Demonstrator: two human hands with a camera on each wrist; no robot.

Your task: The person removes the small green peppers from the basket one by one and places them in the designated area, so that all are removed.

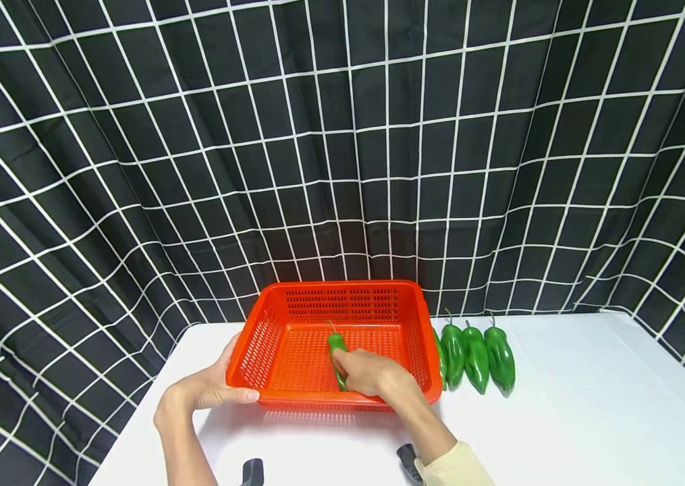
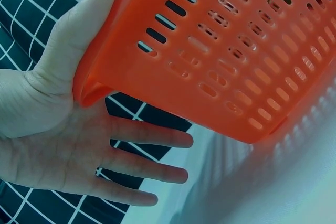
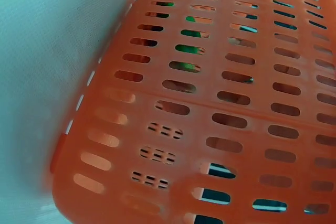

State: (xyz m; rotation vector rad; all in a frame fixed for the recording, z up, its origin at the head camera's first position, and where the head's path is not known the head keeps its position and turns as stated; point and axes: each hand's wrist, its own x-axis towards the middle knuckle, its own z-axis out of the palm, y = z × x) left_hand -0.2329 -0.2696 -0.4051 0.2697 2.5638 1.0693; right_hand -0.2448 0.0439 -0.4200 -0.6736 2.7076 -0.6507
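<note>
A red-orange plastic basket (image 1: 330,398) with slotted walls stands on the white table. Inside it, my right hand (image 1: 369,371) pinches a green chili pepper (image 1: 337,342), whose thin stem points to the far wall. At the left front corner, my left hand (image 1: 208,386) touches the basket, its thumb at the front rim. The left wrist view shows the rim in the crook of that hand (image 2: 68,145), with fingers (image 2: 152,171) straight and spread under the edge. In the right wrist view the basket wall (image 3: 205,98) hides most of the right hand; bits of green show through the slots.
Several more green chili peppers (image 1: 477,358) lie side by side on the white table (image 1: 573,405), right of the basket. A black cloth with white grid lines (image 1: 372,155) hangs behind. Two dark objects (image 1: 252,471) sit at the near edge.
</note>
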